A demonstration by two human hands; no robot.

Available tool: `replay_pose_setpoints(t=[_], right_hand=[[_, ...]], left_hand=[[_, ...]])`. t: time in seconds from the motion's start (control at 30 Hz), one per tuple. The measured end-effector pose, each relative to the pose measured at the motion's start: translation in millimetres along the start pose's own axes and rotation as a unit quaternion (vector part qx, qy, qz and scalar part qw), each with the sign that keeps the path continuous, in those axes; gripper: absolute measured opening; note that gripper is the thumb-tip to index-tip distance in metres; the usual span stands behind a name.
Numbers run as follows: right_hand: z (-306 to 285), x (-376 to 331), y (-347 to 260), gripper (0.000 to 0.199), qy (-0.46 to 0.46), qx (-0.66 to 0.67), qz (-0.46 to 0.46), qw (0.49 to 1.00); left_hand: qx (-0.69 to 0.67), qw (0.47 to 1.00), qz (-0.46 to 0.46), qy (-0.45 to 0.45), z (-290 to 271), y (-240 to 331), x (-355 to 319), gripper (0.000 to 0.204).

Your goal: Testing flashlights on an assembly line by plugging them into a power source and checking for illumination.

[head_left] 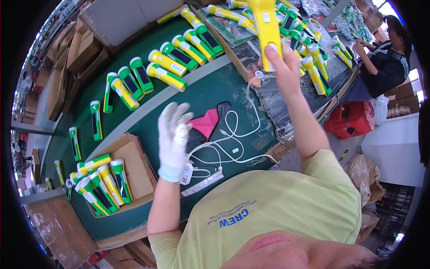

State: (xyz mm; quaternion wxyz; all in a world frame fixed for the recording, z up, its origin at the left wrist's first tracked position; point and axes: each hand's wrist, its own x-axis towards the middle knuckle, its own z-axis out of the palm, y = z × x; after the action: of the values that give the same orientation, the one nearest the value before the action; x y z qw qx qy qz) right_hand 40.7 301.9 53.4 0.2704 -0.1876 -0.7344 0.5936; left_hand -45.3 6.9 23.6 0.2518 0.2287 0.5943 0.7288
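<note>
My right hand (pixel 285 65) is raised at the top of the view and closed around a yellow flashlight (pixel 267 29); the thumb lies against its body. My left hand (pixel 172 139), in a white glove, hangs over the green work surface. Its fingers are apart and loosely curled, with nothing visible in them. Beside it lie a pink and black cloth item (pixel 206 124) and a tangle of white charging cable (pixel 230 134). Below the gloved hand, a white power strip (pixel 203 183) rests near my shirt.
Several green and yellow flashlights (pixel 165 62) line the curved green belt (pixel 123 119). An open cardboard box (pixel 142 166) stands at left beside more flashlights (pixel 107 186). Others are piled on the right-hand bench (pixel 251 58). Another person (pixel 387 58) works at far right, near a red crate (pixel 351 119).
</note>
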Motion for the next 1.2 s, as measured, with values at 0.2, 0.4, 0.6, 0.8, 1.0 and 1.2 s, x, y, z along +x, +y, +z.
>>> replay_pose_setpoints(t=[0.2,0.4,0.6,0.8,1.0,1.2], right_hand=[[-51.8,71.5,62.0,0.055,0.048,-0.372,-0.004,0.927],[-130.6,174.3,96.0,0.026,0.115,-0.679,0.028,0.725],[-114.4,184.9,97.7,0.040,0.072,-0.676,0.066,0.731],[-118.5,196.2,94.0,0.046,0.109,-0.583,0.135,0.794],[-84.0,127.3,54.0,0.055,0.144,-0.466,-0.063,0.871],[43.5,-17.5,-4.5,0.039,-0.126,-0.201,-0.268,0.934]], left_hand=[[0.183,0.977,-0.076,0.080,-100.0,-18.2,46.8,0.054],[0.542,0.808,-0.178,0.146,-179.4,-34.7,129.7,0.087],[0.381,0.866,-0.191,0.263,-192.3,-67.9,173.0,0.065],[0.091,0.942,-0.157,0.281,-197.0,-64.7,147.6,0.059],[0.649,0.716,0.234,0.110,-72.2,31.0,56.2,0.046],[0.673,0.679,0.292,0.024,-14.6,42.9,18.3,0.048]])
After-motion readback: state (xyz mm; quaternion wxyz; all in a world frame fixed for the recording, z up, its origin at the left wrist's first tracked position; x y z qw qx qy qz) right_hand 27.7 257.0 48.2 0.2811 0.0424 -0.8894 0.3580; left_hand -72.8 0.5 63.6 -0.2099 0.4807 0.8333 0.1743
